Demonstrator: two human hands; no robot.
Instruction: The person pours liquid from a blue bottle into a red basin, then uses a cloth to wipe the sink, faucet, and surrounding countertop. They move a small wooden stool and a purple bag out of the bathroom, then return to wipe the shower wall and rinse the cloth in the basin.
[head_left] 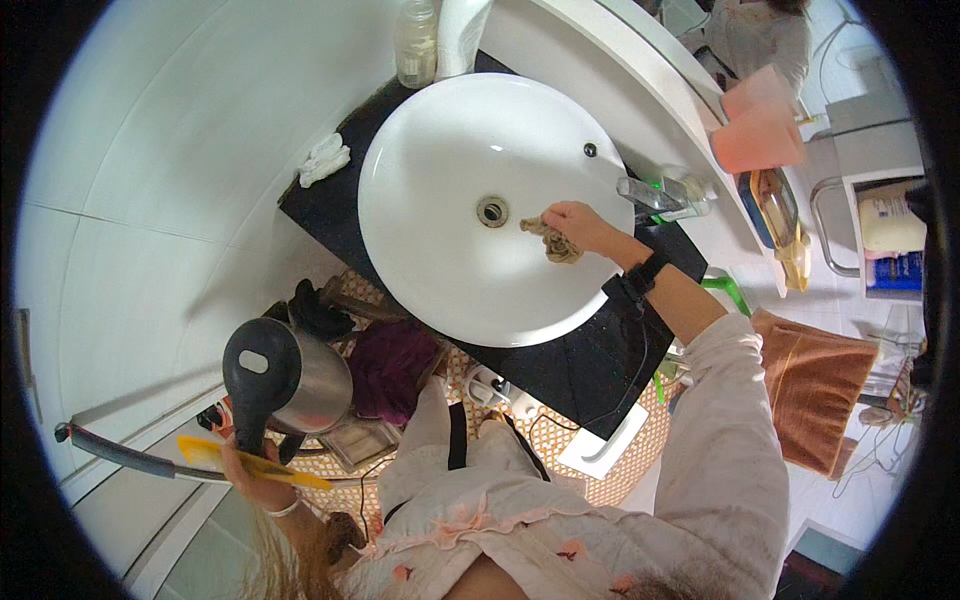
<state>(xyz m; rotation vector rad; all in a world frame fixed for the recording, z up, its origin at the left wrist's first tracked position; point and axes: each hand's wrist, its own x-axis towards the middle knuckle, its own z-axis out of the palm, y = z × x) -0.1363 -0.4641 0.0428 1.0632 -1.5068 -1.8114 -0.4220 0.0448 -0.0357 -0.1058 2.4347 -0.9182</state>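
Observation:
My right hand (580,226) is over the right part of a white round sink basin (430,280), its fingers closed on a crumpled brown cloth (557,243). The cloth hangs just right of the drain (492,211). At the lower left my left hand (262,484) is closed at the black handle of a steel electric kettle (318,378) with a black lid. A flat yellow strip (290,474) crosses at the same hand; whether the fingers also grip it I cannot tell. The kettle is left of the basin, beside the wall.
The basin stands on a black counter (520,368). A glass jar (416,45) is behind it and a white crumpled cloth (325,160) lies left. Clear bottles (665,197) stand right, below orange cups (758,135) on a shelf. A brown towel (815,390) hangs at right.

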